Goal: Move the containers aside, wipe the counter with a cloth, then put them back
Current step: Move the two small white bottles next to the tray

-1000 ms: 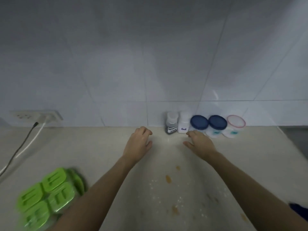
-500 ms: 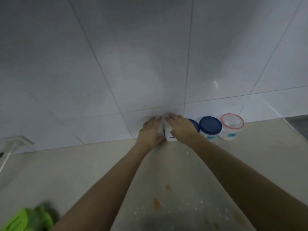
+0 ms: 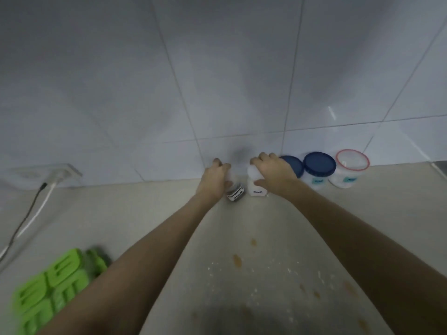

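Note:
Two small shakers stand by the tiled wall. My left hand (image 3: 215, 180) is closed around the dark pepper shaker (image 3: 235, 192), whose labelled base tilts out below my fingers. My right hand (image 3: 273, 174) grips the white salt shaker (image 3: 257, 187) from above. To their right sit two blue-lidded tubs, one (image 3: 294, 164) partly behind my right hand and one (image 3: 319, 169) in full view, then a clear tub with a red rim (image 3: 350, 170). The beige counter (image 3: 150, 213) carries orange stains (image 3: 237, 260) and white crumbs in front of me.
Green-lidded containers (image 3: 52, 288) lie blurred at the lower left. A wall socket (image 3: 56, 171) with a dark cable (image 3: 23, 223) and a white one sits at the far left. The counter's right edge shows near the far right.
Both hands went from hovering over the counter to closing on the two shakers at the wall. The shakers have drawn slightly apart and the pepper one is now tilted.

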Action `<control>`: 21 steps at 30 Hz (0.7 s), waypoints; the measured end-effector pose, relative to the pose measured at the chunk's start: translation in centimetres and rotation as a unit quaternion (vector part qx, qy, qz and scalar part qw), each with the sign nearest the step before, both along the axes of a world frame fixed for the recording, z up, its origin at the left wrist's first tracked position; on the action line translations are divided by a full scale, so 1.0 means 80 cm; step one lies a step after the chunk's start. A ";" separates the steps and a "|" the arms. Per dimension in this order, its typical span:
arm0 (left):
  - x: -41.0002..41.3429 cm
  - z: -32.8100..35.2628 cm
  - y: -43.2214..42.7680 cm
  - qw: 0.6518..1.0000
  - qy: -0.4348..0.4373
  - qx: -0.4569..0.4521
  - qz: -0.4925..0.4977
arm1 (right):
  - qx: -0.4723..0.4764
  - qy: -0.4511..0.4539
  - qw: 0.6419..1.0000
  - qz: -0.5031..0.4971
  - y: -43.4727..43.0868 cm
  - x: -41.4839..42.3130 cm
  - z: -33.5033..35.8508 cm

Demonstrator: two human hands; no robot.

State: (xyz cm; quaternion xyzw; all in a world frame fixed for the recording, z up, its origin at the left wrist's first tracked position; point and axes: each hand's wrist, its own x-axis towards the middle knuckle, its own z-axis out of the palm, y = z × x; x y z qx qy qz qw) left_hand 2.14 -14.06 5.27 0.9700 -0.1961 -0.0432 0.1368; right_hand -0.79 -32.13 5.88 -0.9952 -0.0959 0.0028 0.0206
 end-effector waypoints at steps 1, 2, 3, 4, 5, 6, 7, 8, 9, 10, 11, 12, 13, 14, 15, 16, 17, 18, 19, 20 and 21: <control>-0.006 0.005 0.011 1.000 0.008 0.007 -0.005 | 0.010 0.007 1.000 0.001 0.006 -0.006 0.005; -0.018 0.010 0.029 1.000 0.014 0.014 -0.008 | 0.017 0.013 1.000 0.006 0.017 -0.015 0.011; -0.030 0.016 0.046 1.000 0.017 0.019 -0.007 | 0.022 0.018 0.999 0.013 0.028 -0.022 0.020; -0.041 0.021 0.066 1.000 0.022 0.022 -0.004 | 0.028 0.025 0.999 0.023 0.042 -0.028 0.027; -0.052 0.027 0.087 0.999 0.028 0.022 0.006 | 0.034 0.030 0.998 0.032 0.057 -0.033 0.033; -0.060 0.033 0.106 0.999 0.033 0.021 0.017 | 0.038 0.032 0.998 0.040 0.071 -0.035 0.039; -0.068 0.038 0.127 0.999 0.036 0.021 0.031 | 0.042 0.036 0.997 0.047 0.087 -0.037 0.043; -0.075 0.041 0.148 0.998 0.041 0.023 0.042 | 0.043 0.040 0.997 0.055 0.104 -0.038 0.046; -0.083 0.044 0.175 0.997 0.043 0.022 0.053 | 0.042 0.043 0.996 0.068 0.129 -0.038 0.048; -0.090 0.046 0.197 0.997 0.043 0.021 0.061 | 0.040 0.046 0.995 0.080 0.151 -0.038 0.049; -0.095 0.046 0.218 0.996 0.043 0.022 0.070 | 0.040 0.049 0.994 0.092 0.171 -0.039 0.050; -0.101 0.045 0.243 0.995 0.042 0.023 0.083 | 0.041 0.052 0.992 0.106 0.197 -0.038 0.050; -0.107 0.045 0.263 0.994 0.042 0.023 0.097 | 0.044 0.056 0.991 0.117 0.219 -0.037 0.049; -0.111 0.044 0.286 0.993 0.041 0.021 0.113 | 0.047 0.060 0.989 0.129 0.243 -0.036 0.048; -0.116 0.043 0.307 0.990 0.041 0.018 0.130 | 0.049 0.064 0.987 0.141 0.267 -0.034 0.047; -0.119 0.043 0.323 0.989 0.042 0.017 0.144 | 0.051 0.067 0.985 0.151 0.287 -0.033 0.045; -0.121 0.042 0.340 0.987 0.045 0.017 0.154 | 0.054 0.068 0.983 0.160 0.310 -0.030 0.043; -0.122 0.041 0.356 0.986 0.049 0.017 0.161 | 0.055 0.066 0.982 0.169 0.333 -0.026 0.041; -0.123 0.040 0.366 0.985 0.053 0.017 0.165 | 0.056 0.062 0.981 0.175 0.349 -0.025 0.038; -0.124 0.038 0.375 0.984 0.055 0.018 0.166 | 0.058 0.058 0.980 0.180 0.363 -0.023 0.035; -0.124 0.034 0.389 0.984 0.057 0.020 0.169 | 0.062 0.057 0.980 0.183 0.380 -0.021 0.030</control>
